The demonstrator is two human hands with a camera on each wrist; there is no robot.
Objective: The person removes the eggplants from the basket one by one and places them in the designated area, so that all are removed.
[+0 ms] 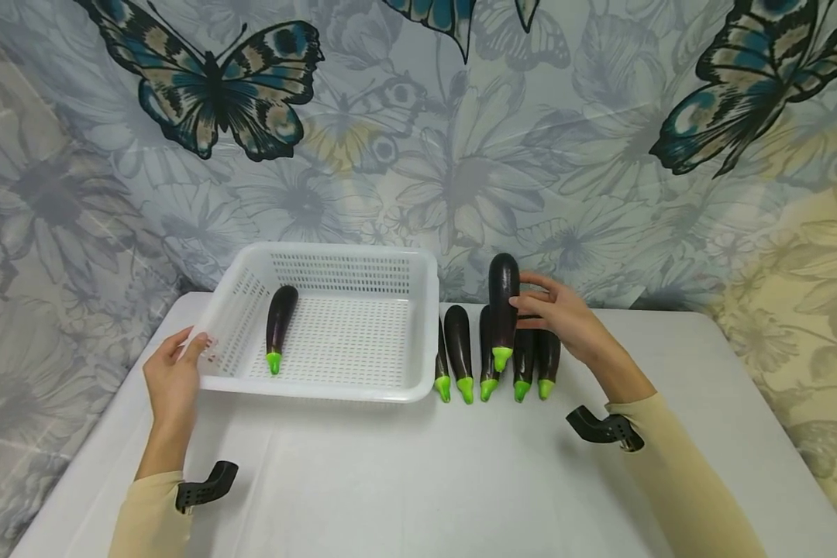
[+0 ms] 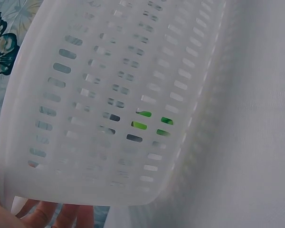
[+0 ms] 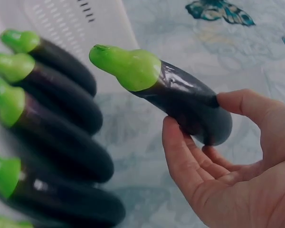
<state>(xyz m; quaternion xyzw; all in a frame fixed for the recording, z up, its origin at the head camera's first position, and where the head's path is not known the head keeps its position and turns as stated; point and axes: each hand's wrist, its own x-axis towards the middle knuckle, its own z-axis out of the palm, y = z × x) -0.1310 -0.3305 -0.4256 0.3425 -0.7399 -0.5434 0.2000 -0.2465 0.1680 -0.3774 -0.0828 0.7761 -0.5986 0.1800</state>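
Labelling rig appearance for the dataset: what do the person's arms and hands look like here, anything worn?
Both hands are bare: no gloves, rings or watch visible on the left hand or right hand. Both arms wear pale beige long sleeves ending at the wrists. A black perforated bracket juts from the left cuff, a matching one from the right. No cables visible.

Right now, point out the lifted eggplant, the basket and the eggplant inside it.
lifted eggplant [image 1: 504, 298], head view, on its dark body.
basket [image 1: 307, 387], head view, on its near rim.
eggplant in the basket [image 1: 280, 316], head view, on its dark body.
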